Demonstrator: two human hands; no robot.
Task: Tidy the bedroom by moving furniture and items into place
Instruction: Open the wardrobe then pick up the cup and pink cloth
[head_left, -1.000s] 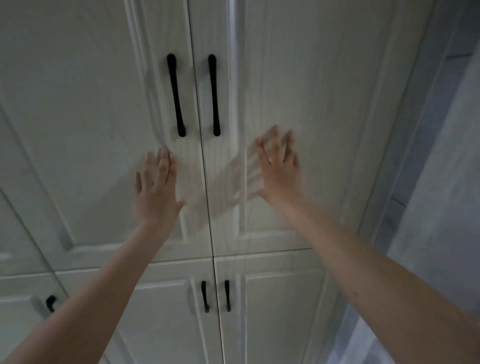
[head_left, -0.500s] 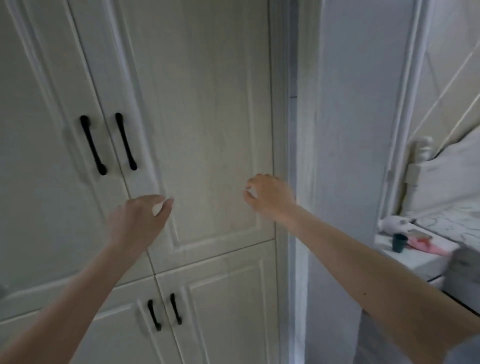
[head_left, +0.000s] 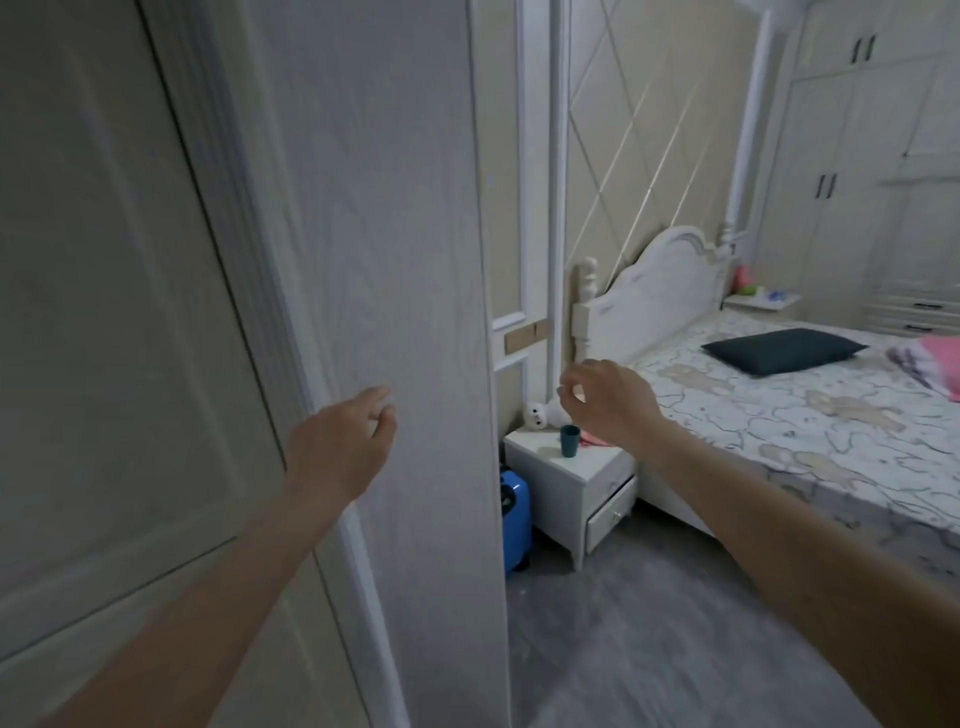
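A tall white wardrobe (head_left: 130, 312) fills the left half of the view, its doors closed and its side panel (head_left: 395, 260) facing the room. My left hand (head_left: 343, 447) hovers in front of that panel with fingers loosely curled and holds nothing. My right hand (head_left: 608, 405) is raised in the air past the wardrobe's corner, fingers loosely bent, empty. Behind it stands a white nightstand (head_left: 587, 467) with a dark teal cup (head_left: 570, 440), a small white plush toy (head_left: 537, 415) and something pink on top.
A blue suitcase (head_left: 515, 514) is wedged between wardrobe and nightstand. The bed (head_left: 810, 426) with a dark pillow (head_left: 782, 351) and pink bedding (head_left: 935, 364) takes up the right. A second nightstand (head_left: 761, 300) and more wardrobes (head_left: 857, 182) lie beyond. Grey floor (head_left: 649, 623) lies ahead.
Both hands have come off the wardrobe doors and relaxed. The view has swung right, away from the doors, so the nightstand, bed and floor are now in sight.
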